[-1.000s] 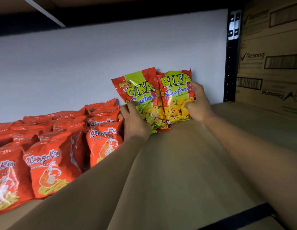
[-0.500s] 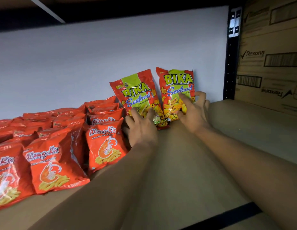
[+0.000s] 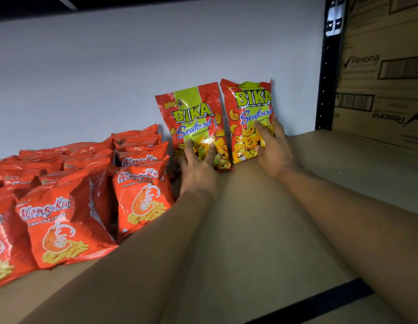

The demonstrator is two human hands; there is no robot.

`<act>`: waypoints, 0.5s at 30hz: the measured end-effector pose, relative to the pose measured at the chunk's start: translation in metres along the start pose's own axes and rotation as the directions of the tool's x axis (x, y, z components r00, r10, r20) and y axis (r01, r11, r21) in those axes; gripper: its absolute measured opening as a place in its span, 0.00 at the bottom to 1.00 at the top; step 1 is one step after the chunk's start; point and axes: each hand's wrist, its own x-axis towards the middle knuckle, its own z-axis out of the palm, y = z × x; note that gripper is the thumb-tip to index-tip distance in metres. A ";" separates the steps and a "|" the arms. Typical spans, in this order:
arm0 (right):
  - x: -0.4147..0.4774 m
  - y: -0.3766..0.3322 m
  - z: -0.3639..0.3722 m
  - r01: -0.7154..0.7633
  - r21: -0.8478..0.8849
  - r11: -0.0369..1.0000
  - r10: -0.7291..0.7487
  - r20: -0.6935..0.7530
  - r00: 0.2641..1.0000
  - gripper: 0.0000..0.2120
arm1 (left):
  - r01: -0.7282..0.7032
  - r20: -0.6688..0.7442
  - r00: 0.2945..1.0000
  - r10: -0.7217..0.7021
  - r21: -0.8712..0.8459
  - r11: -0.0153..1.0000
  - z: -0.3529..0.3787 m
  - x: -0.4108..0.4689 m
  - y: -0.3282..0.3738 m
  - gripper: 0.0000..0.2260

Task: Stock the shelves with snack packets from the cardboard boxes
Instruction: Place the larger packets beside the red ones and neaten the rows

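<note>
- Pale grey wall (image 3: 133,66) backs a brown shelf (image 3: 261,218), with a black perforated upright (image 3: 327,78) at its right end.
- Two BIKA Seafood packets stand upright side by side at the back of the shelf, leaning against the wall.
- Our left hand (image 3: 198,169) has its fingers spread and nearly straight, the fingertips pressing on the lower front of the left BIKA packet (image 3: 194,113).
- Our right hand (image 3: 273,150) lies flat with its fingers stretched out along the lower right front of the right BIKA packet (image 3: 247,106); neither hand wraps around a packet.
- The two packets sit just beside each other, their inner edges close to touching.
- Left of them, rows of orange prawn cracker packets (image 3: 140,195) fill the shelf from the wall towards the front edge; the nearest row stands just beside our left wrist.
- Beyond the upright, on the right, stacked cardboard boxes (image 3: 385,78) printed with Rexona rest on the same level.
</note>
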 end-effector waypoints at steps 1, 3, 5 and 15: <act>-0.001 0.000 -0.001 0.000 0.000 1.000 0.000 0.002 1.000 0.32 | 0.000 0.001 1.000 0.000 -0.001 1.000 0.000 -0.001 0.000 0.33; -0.002 0.000 -0.002 0.004 0.004 1.000 -0.004 -0.003 1.000 0.32 | 0.004 -0.010 1.000 -0.004 0.000 1.000 -0.002 -0.002 0.001 0.33; -0.003 -0.001 -0.005 0.003 0.019 1.000 -0.003 -0.011 1.000 0.31 | -0.001 -0.027 1.000 0.001 0.000 1.000 -0.004 -0.004 0.002 0.33; -0.042 -0.036 -0.045 -0.057 -0.088 0.994 0.058 0.007 0.998 0.22 | -0.019 0.010 1.000 0.019 -0.077 0.997 -0.047 -0.040 0.019 0.29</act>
